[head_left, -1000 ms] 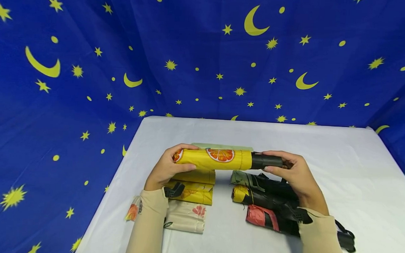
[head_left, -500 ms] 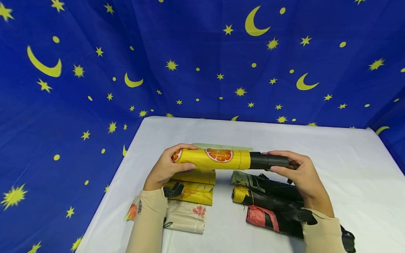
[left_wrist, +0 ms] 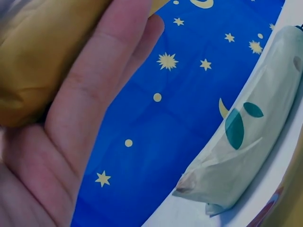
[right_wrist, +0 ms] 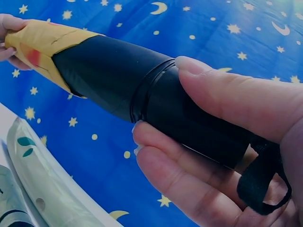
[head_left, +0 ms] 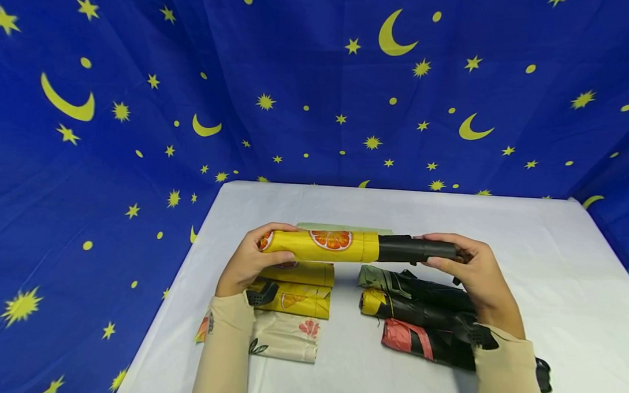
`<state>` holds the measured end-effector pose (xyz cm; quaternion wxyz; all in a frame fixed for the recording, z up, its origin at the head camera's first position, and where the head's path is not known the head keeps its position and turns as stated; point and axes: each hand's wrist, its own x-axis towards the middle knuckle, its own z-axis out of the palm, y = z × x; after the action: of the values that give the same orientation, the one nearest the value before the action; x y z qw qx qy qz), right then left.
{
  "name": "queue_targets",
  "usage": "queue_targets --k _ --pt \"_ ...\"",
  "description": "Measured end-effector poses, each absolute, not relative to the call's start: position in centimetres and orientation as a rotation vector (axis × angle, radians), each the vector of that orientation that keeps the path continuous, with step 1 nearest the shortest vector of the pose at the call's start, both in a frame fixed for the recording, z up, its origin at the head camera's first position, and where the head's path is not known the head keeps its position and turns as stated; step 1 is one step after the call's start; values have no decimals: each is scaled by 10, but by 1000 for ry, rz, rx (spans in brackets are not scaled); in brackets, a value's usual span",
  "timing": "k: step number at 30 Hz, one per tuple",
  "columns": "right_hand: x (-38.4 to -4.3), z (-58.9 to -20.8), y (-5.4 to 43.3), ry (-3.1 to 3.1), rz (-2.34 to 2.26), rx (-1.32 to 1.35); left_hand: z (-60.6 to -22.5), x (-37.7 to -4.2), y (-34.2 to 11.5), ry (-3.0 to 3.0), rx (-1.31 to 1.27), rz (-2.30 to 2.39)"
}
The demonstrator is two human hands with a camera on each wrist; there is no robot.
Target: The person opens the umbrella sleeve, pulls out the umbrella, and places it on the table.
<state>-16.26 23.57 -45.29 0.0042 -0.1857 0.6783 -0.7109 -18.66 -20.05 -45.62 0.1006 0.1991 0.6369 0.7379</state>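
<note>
My left hand [head_left: 250, 255] grips the left end of a yellow umbrella sleeve [head_left: 292, 246] printed with orange slices, held level above the table. Out of its right end sticks the black folded umbrella [head_left: 396, 249]. Thumb and fingers of my right hand [head_left: 473, 268] pinch the umbrella's black handle [right_wrist: 199, 120], and a black wrist strap [right_wrist: 265, 184] loops by the palm. In the right wrist view the dark cloth shows between sleeve and handle; the part inside the sleeve is hidden. The left wrist view has the sleeve's closed end [left_wrist: 42, 61] against my palm.
Yellow sleeves [head_left: 310, 305] and a cream floral sleeve [head_left: 288, 340] lie on the white table [head_left: 552, 239] at left, a pale green sleeve [head_left: 344, 227] behind. At right lie folded umbrellas: green-black [head_left: 410, 283], yellow-black [head_left: 409, 308] and red-black [head_left: 418, 342]. A blue star-print cloth [head_left: 319, 75] hangs behind.
My right hand has moved right with the handle, and my left hand slightly left with the sleeve. More of the black umbrella shows outside the sleeve.
</note>
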Motion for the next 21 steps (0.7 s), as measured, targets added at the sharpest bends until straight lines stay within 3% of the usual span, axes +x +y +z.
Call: queue_targets --k 21 --pt "-160 -449 251 2094 -2264 -577 -458 -187 -207 1908 597 2178"
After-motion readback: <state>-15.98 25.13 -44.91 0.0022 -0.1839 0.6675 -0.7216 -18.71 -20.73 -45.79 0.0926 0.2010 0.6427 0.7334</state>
